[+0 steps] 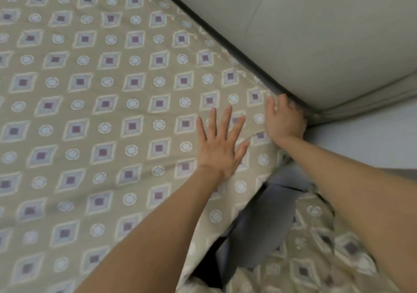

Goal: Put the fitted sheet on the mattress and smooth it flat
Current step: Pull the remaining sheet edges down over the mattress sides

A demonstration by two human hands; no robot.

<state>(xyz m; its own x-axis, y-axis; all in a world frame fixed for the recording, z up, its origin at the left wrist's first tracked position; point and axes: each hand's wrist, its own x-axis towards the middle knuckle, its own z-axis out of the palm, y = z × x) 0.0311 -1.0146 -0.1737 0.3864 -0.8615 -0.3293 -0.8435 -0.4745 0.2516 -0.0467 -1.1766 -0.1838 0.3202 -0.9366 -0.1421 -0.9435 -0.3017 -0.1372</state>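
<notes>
The fitted sheet (112, 112) lies spread under the left hand (220, 148), whose fingers (225, 121) are splayed wide and pressed flat on the cloth; just beside it, the right hand (285, 121) sits at the sheet's corner against the padded panel (316, 33). Its fingers curl over that corner's edge, gripping the cloth; their tips are hidden in the gap.

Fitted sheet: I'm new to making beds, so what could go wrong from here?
The right hand curls over the edge of the fitted sheet in the narrow gap by the padded panel; that corner may slip off once released. The mattress side shows bare nearer the person, with cloth bunched below, so smoothing with the flat left hand may not remove slack.
</notes>
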